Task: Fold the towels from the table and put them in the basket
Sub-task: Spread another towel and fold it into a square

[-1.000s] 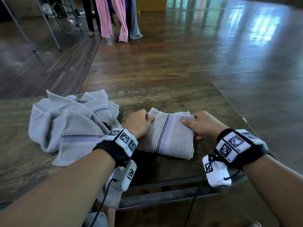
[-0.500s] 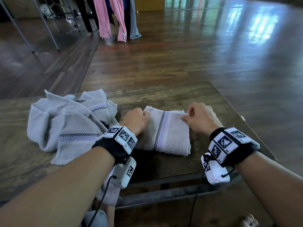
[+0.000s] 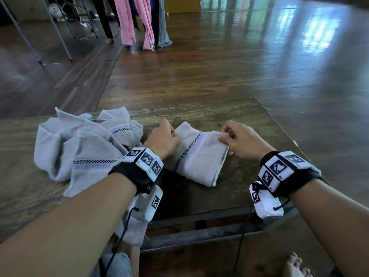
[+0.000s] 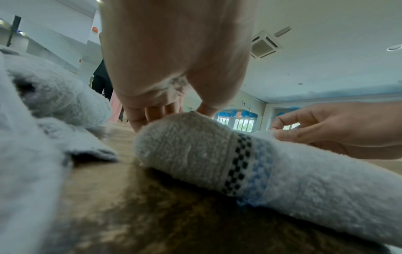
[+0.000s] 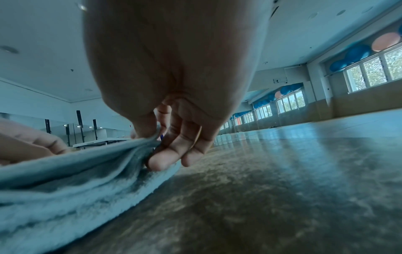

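A folded pale grey towel (image 3: 196,156) with a checked stripe lies in the middle of the wooden table (image 3: 229,114). My left hand (image 3: 164,138) grips its far left corner; in the left wrist view the left hand (image 4: 174,110) has its fingers curled on the folded towel (image 4: 217,154). My right hand (image 3: 237,139) pinches the towel's far right corner and lifts it a little. In the right wrist view the thumb and fingers of the right hand (image 5: 156,137) pinch the top layers of the towel (image 5: 76,171). No basket is in view.
A heap of crumpled grey towels (image 3: 79,144) lies on the table's left side, close to my left hand. The table's right edge (image 3: 287,134) is near my right wrist. Pink and grey cloths (image 3: 137,21) hang far back on the wooden floor.
Both hands have slid from the towel's sides up to its far corners. The right hand now pinches and raises the right corner, and the towel has turned slightly.
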A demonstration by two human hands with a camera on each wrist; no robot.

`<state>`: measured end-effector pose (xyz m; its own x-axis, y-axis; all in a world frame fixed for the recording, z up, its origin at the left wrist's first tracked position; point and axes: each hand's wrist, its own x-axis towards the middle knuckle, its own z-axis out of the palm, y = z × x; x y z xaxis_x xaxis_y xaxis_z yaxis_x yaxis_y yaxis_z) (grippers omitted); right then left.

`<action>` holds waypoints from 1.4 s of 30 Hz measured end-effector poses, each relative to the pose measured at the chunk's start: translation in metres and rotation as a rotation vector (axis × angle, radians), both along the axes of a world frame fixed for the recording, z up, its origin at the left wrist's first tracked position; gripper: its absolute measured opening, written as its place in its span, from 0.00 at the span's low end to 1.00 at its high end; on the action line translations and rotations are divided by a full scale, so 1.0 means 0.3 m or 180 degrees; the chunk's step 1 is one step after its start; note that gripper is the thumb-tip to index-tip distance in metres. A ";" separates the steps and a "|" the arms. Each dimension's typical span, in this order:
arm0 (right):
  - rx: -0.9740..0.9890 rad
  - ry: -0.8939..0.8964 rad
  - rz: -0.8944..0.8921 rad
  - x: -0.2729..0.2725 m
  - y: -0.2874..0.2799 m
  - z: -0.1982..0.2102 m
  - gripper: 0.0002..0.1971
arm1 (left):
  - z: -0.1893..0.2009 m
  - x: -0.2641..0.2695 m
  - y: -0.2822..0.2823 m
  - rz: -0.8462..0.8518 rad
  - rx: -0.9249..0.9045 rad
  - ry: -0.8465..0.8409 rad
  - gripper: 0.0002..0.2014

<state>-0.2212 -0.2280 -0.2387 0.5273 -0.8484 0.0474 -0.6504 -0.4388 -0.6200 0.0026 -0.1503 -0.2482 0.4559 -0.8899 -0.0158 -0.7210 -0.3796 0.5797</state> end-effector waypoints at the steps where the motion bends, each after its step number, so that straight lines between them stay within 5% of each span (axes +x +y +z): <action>1: 0.0068 0.0016 -0.0055 0.000 0.000 -0.006 0.08 | -0.003 0.002 0.001 -0.0026 -0.0044 -0.0006 0.08; 8: -0.0174 0.0136 -0.0083 0.009 0.006 -0.039 0.09 | 0.004 -0.001 0.009 -0.0109 0.0312 0.0087 0.15; 14: 0.0096 0.0408 -0.0030 0.027 0.009 -0.007 0.12 | 0.012 -0.010 0.021 -0.0419 -0.0486 -0.0363 0.14; 23: 0.0942 0.1114 0.0121 0.060 0.021 0.051 0.16 | 0.007 -0.055 0.040 -0.0798 0.0483 -0.0985 0.14; 27: -0.0145 0.0981 -0.0351 0.064 0.041 0.056 0.11 | 0.017 -0.071 0.051 -0.1034 0.0680 -0.1082 0.18; 29: -0.0931 0.0575 -0.0097 0.080 0.053 0.053 0.09 | 0.015 -0.083 0.060 -0.1334 0.0971 -0.1158 0.23; 33: -0.0582 0.0838 0.1120 0.123 0.087 -0.004 0.27 | 0.015 -0.079 0.076 -0.1837 0.1059 -0.0980 0.30; 42: -0.0010 0.1673 0.1070 0.145 0.125 -0.091 0.34 | -0.044 -0.103 0.097 -0.1562 0.1279 -0.0894 0.32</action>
<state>-0.1779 -0.1905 -0.2660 0.7189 -0.6324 -0.2886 -0.6942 -0.6739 -0.2529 -0.0283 -0.1213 -0.2612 0.0373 -0.9441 -0.3276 -0.9664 -0.1175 0.2287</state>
